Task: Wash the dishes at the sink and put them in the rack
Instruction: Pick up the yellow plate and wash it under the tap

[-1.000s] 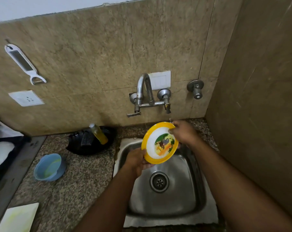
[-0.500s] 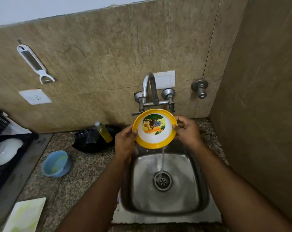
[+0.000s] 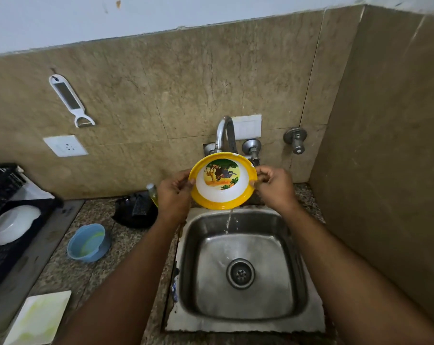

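My left hand [image 3: 173, 195] and right hand [image 3: 273, 188] pinch the bowl [image 3: 222, 181] by its opposite rims; it looks light, stiff and probably slippery when wet.

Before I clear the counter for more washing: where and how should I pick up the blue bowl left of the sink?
Take the blue bowl by its upper rim, coming from above. It lies tipped on the counter with its opening facing up and left, so the rim is exposed. Thumb inside and fingers on the outer wall would likely hold best.
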A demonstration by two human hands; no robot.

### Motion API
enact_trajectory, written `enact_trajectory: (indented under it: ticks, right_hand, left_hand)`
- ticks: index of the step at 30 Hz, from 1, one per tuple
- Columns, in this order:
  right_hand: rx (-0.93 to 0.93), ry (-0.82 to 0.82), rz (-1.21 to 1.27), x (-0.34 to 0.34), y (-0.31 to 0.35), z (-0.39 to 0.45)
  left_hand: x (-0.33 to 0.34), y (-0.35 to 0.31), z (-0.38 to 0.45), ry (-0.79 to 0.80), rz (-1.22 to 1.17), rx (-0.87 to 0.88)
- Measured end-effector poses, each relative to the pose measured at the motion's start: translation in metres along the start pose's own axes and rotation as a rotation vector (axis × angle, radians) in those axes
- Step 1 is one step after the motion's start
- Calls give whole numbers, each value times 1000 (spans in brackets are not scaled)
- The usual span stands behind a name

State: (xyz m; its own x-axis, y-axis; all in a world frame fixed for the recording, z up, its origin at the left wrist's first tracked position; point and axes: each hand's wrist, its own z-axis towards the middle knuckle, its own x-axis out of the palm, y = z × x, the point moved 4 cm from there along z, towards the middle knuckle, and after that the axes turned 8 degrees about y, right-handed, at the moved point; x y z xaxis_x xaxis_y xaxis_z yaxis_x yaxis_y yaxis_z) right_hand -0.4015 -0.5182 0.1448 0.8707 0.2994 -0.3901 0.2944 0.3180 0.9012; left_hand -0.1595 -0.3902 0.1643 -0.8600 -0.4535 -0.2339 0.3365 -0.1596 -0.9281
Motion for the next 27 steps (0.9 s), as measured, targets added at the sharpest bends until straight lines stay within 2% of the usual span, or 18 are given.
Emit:
enact_trajectory:
  ticks: [16,27]
  right_hand:
    - [-163,-72,-83,-29,49,-25]
    - [-231,-87,-75,-30,67,-36]
  left_hand:
    - [-1,-20,-20,-30,-147,76]
    - [-10,-33,-28,-49,-133,102]
